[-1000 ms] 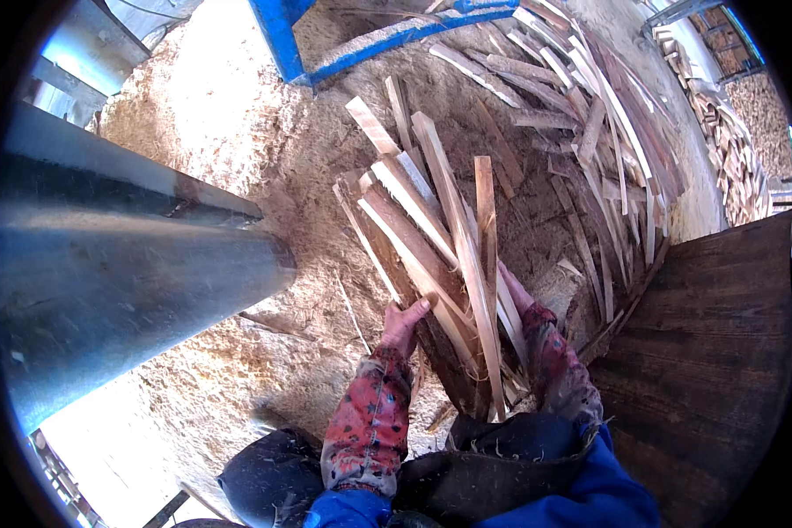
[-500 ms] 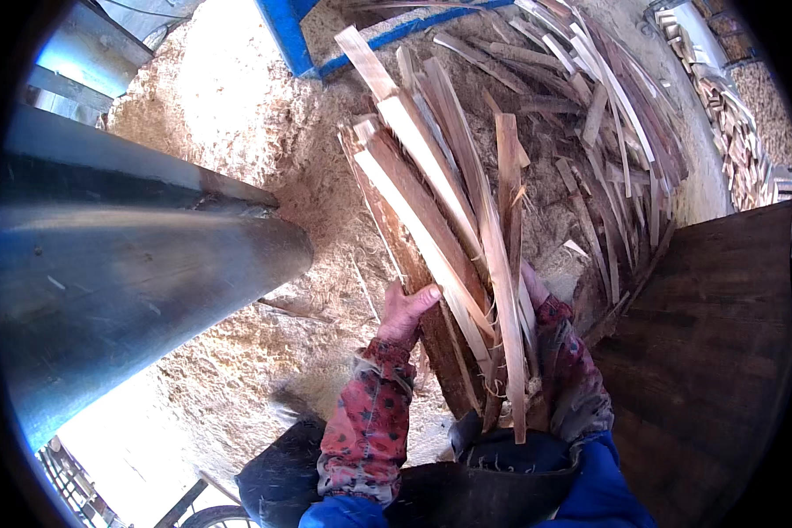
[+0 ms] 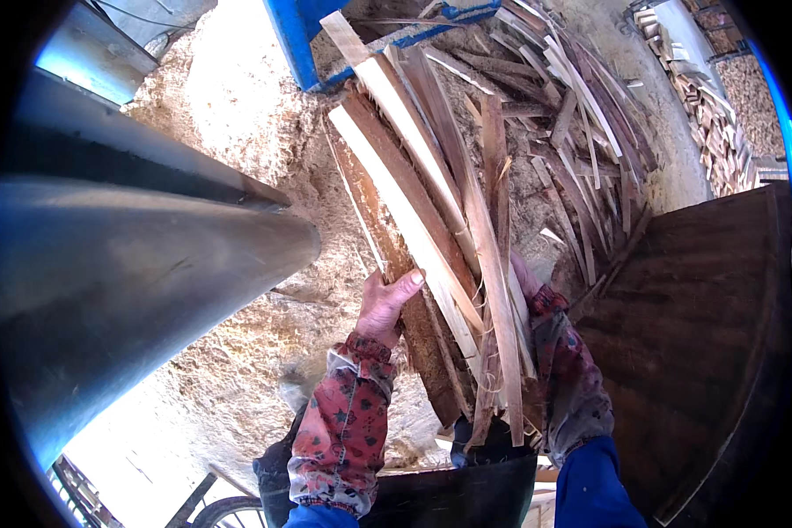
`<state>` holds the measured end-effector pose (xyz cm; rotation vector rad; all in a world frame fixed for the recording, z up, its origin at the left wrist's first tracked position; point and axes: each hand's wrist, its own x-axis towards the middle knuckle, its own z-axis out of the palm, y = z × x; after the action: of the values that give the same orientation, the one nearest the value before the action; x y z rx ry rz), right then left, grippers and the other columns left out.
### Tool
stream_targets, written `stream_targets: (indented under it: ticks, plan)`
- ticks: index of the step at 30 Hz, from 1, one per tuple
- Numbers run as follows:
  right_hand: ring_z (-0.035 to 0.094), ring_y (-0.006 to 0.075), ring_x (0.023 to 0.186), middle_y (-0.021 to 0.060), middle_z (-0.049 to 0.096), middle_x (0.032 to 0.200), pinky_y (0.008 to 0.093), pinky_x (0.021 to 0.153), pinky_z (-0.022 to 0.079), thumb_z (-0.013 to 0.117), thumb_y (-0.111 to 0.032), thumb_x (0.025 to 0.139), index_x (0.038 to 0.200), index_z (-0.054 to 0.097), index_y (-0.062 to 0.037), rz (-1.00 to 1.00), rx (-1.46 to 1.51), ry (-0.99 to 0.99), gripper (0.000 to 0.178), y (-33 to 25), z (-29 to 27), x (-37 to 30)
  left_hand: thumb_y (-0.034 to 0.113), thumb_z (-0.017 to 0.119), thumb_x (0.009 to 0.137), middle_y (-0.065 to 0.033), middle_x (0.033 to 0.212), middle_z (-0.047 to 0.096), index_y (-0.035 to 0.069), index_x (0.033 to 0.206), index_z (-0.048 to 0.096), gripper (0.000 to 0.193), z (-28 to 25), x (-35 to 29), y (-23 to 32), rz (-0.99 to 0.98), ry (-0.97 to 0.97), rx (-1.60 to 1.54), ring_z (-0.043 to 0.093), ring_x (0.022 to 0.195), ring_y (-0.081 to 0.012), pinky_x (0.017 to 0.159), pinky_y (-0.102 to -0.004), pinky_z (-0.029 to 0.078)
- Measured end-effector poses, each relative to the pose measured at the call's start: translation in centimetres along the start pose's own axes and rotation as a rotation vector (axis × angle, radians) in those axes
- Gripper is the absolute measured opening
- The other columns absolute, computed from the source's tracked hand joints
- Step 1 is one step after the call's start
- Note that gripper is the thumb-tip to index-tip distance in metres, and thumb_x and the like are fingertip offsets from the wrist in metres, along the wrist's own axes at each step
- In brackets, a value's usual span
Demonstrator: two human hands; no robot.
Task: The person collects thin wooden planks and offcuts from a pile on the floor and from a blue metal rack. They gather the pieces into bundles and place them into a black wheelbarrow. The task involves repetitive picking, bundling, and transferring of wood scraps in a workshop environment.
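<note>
Between my two hands is a bundle of long wood strips (image 3: 456,255), some pale and sawn, some with rough brown bark. My left hand (image 3: 387,304) grips the bundle's left side, thumb on top near a bark-covered slab. On the far side of the bundle, my right hand (image 3: 525,280) presses against its right edge, its fingers mostly hidden behind the wood. The strips fan out away from me, and their near ends come close to my body. Patterned red sleeves cover both forearms.
A loose pile of wood strips (image 3: 581,132) lies ahead to the right on sawdust-covered ground (image 3: 229,132). A large metal duct (image 3: 150,264) juts in from the left. A dark wooden panel (image 3: 686,343) stands at the right. Ahead is a blue metal frame (image 3: 290,44); stacked wood (image 3: 717,141) sits farther right.
The bundle and both hands have shifted slightly left in view. The panel at the right and the wheel at the lower left show more. Both hands keep their hold.
</note>
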<state>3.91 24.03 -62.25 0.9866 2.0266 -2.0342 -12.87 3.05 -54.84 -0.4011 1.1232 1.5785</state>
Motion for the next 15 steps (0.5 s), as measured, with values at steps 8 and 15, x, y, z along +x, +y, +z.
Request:
stream_targets:
  ticks: [8, 15]
  plan:
    - [0.057, 0.0185, 0.103, 0.0113, 0.058, 0.118, 0.0325, 0.089, 0.047, 0.034, -0.039, 0.101, 0.131, 0.046, -0.0029, -0.069, 0.179, -0.078, 0.048, -3.2, 0.9, -4.6, 0.038, 0.087, 0.064, -0.0230, 0.128, 0.048, -0.013, 0.137, 0.019, 0.113, 1.7, -4.8, 3.4, -0.050, -0.078, 0.090, 0.047, 0.120, -0.0308, 0.105, -0.0431, 0.034]
    - [0.058, 0.0177, 0.100, 0.0103, 0.060, 0.113, 0.0325, 0.086, 0.048, 0.034, -0.041, 0.100, 0.128, 0.048, -0.0026, 0.012, 0.148, 0.006, 0.050, -9.2, 3.0, -9.5, 0.041, 0.086, 0.063, -0.0201, 0.127, 0.049, -0.009, 0.135, 0.029, 0.105, 2.3, -9.6, 6.4, -0.080, -0.099, 0.142, 0.050, 0.117, -0.0289, 0.102, -0.0422, 0.037]
